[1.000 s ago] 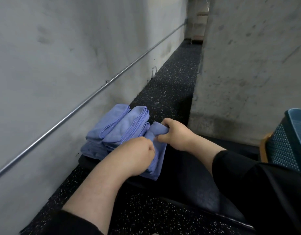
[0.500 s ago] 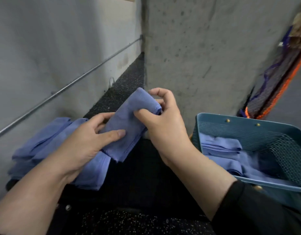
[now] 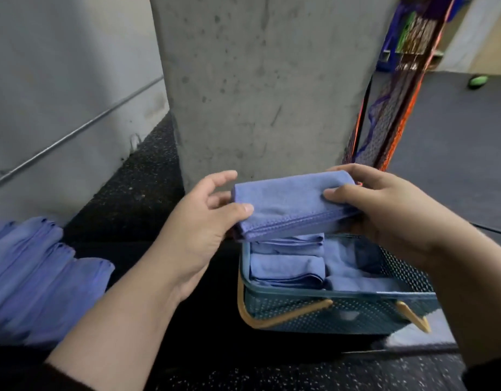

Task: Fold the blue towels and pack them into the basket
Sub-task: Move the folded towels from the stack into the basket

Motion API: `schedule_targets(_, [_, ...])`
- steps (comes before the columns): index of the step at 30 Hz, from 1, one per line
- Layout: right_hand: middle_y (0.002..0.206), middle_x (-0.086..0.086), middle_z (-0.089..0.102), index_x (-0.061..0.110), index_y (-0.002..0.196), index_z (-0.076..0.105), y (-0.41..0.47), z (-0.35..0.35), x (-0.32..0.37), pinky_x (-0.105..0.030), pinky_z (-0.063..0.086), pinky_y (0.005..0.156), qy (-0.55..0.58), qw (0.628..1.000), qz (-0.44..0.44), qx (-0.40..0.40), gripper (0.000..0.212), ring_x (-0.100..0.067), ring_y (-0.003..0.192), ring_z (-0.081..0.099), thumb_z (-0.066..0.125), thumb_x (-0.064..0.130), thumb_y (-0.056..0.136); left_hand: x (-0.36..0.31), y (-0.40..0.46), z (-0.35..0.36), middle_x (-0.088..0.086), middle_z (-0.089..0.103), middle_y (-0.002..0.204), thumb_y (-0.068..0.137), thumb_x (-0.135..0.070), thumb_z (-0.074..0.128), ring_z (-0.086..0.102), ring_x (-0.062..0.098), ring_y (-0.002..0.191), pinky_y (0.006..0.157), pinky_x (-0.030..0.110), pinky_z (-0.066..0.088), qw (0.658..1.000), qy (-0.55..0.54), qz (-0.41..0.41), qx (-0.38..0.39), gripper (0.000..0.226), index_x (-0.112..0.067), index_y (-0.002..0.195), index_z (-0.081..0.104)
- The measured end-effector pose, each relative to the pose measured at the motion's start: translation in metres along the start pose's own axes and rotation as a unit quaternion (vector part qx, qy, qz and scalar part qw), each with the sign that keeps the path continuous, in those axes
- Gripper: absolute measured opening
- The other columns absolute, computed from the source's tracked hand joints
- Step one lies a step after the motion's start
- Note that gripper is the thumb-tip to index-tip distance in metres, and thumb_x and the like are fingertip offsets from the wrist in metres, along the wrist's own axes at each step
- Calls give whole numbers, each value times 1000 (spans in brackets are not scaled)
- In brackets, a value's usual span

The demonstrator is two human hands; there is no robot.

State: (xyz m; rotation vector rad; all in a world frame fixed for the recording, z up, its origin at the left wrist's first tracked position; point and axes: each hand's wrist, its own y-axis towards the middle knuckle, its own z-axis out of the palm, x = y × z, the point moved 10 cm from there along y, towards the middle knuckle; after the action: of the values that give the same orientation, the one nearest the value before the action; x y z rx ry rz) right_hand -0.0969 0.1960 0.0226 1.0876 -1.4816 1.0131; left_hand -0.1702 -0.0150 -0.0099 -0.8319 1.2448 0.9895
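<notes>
Head view, the only 1. You hold 1 folded blue towel (image 3: 291,203) level in the air, just above the far rim of the basket (image 3: 336,311), at about 12 o'clock from the basket's middle. Your left hand (image 3: 200,232) pinches the towel's left end, thumb on top, fingers behind and mostly hidden. Your right hand (image 3: 384,210) pinches the right end the same way, thumb on top, index finger curled over the far edge. Towel is not yet touching anything inside.

Basket sits at 5 o'clock in frame, teal perforated plastic, its tan handle (image 3: 274,317) hanging down over the near wall. Inside it, packed towels (image 3: 286,270): at least 2 folded ones stacked along the left side, more blue cloth on the right side, count there unclear. Right half looks lower, so room is left, by my read.

At 9 o'clock, well apart from the basket, the waiting pile (image 3: 38,280) of blue towels lies blurred against the wall; several pieces, exact number cannot be told.

Progress: partway. Some towels packed, 1 folded and about to go in, a pile left to do. Concrete pillar (image 3: 260,80) stands at 12 o'clock behind your hands.
</notes>
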Motion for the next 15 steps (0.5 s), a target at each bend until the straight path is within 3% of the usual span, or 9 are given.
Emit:
schedule_targets(2, [105,-22,71,15,107,72,4,-19,-23,-52,58,90,-27,999,27,-16,18,-23,89,69,70,15,88,5,5,7,-5,70,115,90,-15,72,68,5,98,91,29,52,985,166,36,-26,40,-30,125,60])
schedule_targets(5, [92,-15,75,19,108,68,16,-39,-48,-50,62,79,-154,985,50,-59,24,-28,85,74,75,21,86,1,9,1,-13,58,126,91,-34,69,59,6,107,95,31,46,919,375,79,-93,46,-36,134,54])
schedule_targets(8, [88,-14,74,19,112,62,28,-39,-65,-50,62,72,-246,965,71,-53,32,-29,81,74,77,26,85,20,16,-7,-10,52,138,96,-40,62,55,9,117,98,31,43,906,418,16,-68,55,-35,147,44])
schedule_targets(12, [92,-19,72,14,104,68,33,-30,-73,-49,63,76,-138,987,84,-26,20,-31,86,74,75,23,88,35,20,-16,-10,54,138,97,-45,58,57,7,111,98,31,44,906,419,-34,-43,58,-34,151,40])
schedule_targets(15, [78,-16,66,8,98,65,35,-22,-81,-40,63,70,-148,984,97,-9,19,-24,67,71,75,21,88,34,20,-20,-14,56,134,98,-46,57,57,-1,106,96,31,45,910,412,-35,-40,56,-37,150,40])
